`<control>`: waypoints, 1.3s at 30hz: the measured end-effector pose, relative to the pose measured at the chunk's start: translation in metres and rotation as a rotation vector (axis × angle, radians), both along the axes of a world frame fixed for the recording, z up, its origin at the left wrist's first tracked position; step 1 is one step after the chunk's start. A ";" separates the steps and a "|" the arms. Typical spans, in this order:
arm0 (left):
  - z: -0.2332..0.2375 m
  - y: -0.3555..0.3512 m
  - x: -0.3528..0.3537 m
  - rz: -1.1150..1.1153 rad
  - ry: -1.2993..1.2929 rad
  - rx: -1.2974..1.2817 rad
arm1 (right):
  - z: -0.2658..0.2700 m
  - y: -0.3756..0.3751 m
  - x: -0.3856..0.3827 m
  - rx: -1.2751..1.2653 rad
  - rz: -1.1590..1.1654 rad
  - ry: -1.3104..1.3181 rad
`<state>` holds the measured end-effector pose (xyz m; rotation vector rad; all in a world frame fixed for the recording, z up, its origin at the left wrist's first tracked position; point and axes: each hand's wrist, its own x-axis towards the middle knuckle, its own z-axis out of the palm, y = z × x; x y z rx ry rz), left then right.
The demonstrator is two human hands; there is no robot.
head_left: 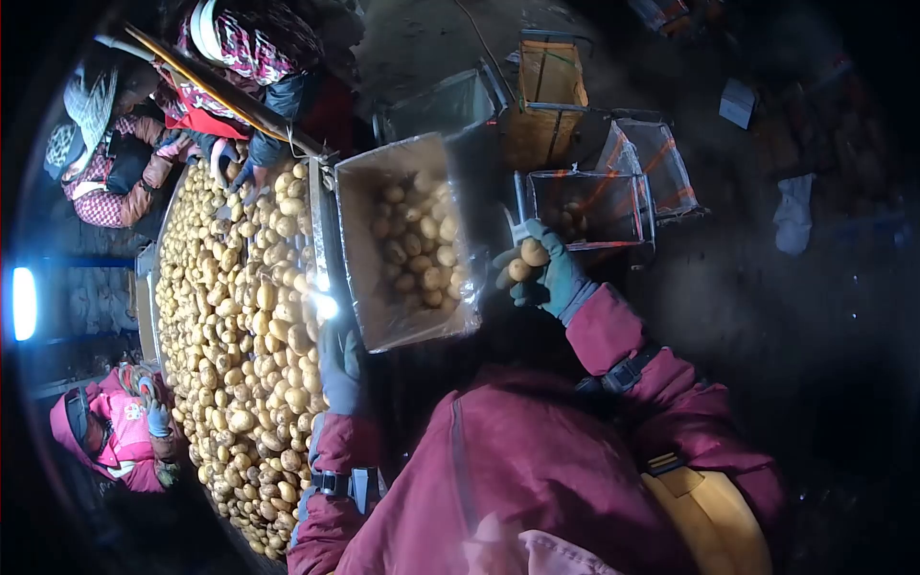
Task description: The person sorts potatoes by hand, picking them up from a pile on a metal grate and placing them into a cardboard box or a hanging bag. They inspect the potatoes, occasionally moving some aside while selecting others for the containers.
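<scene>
My right hand (551, 278), in a grey-green glove, is closed around a few potatoes (534, 253), beside the open mesh bag frame. My left hand (340, 369), also gloved, is at the rim of the long table (318, 216), near the lower left corner of a cardboard box (398, 326); its fingers are too blurred to read. The box is lined with clear plastic and holds many potatoes (422, 244). A thick layer of potatoes (240, 335) covers the table to the left.
Two people (96, 163) (254, 57) lean over the table's far end, hands among the potatoes. Another person in pink (120, 426) stands across it. A framed bag (613, 206) with some potatoes, an orange bag (551, 81) and a pale lined container (441, 105) stand beyond the box.
</scene>
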<state>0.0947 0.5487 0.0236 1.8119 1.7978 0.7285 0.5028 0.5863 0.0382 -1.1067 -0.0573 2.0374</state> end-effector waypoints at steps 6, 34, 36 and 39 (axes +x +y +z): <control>-0.034 -0.050 -0.060 0.014 0.589 -0.005 | 0.011 -0.003 -0.002 0.014 -0.157 0.026; -0.041 -0.053 -0.041 -0.028 0.858 0.068 | -0.055 -0.023 0.040 -0.005 -0.147 -0.204; -0.043 -0.053 -0.043 -0.036 0.861 0.079 | -0.053 -0.022 0.042 -0.031 -0.153 -0.165; -0.044 -0.054 -0.043 -0.034 0.872 0.073 | -0.050 -0.024 0.044 -0.081 -0.167 -0.114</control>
